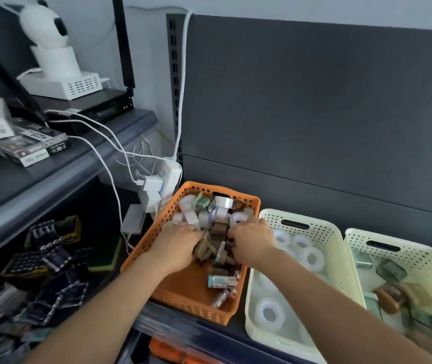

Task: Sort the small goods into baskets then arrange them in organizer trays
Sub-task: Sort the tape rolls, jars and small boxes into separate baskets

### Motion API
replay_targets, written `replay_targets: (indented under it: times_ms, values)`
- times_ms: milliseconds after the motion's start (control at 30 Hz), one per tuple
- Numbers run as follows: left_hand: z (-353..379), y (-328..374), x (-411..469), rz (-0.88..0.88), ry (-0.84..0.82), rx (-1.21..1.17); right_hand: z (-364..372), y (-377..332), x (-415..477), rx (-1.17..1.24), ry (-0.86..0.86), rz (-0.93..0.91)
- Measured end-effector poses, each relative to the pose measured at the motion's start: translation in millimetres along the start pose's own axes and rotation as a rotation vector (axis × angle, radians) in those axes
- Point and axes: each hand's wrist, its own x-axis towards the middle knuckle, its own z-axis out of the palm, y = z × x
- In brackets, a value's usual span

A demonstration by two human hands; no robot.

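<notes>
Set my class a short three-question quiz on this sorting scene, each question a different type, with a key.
1. True or false: the left hand and right hand both reach into the orange basket.
2. The cream basket beside the orange one holds mainly: A) batteries B) white tape rolls C) pens.
3. Fill in: the farther cream basket holds grey-green packs and ____ blocks.
Key: 1 true; 2 B; 3 brown.
</notes>
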Motion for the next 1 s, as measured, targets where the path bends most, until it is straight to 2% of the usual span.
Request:
replay_targets:
  times_ms: [100, 267, 367, 467, 600, 700, 833, 1000]
  values:
    - [5, -7, 5, 0.020, -0.023, 0.041, 0, -7, 10, -0.105, -0.036, 0.021]
    - [3, -14, 12, 0.013, -0.024, -0.082, 5, -11, 16, -0.119, -0.022, 0.041]
    - [-3, -13, 18, -0.025, -0.024, -0.213, 6, -9, 12, -0.008, 0.014, 0.076]
    - [-13, -4, 25, -0.053, 0.018, -0.389, 6, -6, 4, 0.204, 0.110, 0.153]
    - [-24, 13, 38, -0.087, 0.153, -0.594, -5, 3, -12, 0.600, 0.255, 0.338]
    - [-33, 35, 48, -0.050, 0.257, -0.659, -11, 17, -28, 0.771, 0.378, 0.449]
    - [-45, 84, 59, 0.072, 0.269, -0.716, -7, 55, -60, 0.843, 0.442, 0.605]
    - [-51, 164, 71, 0.228, 0.249, -0.693, 7, 114, -114, 0.755, 0.466, 0.749]
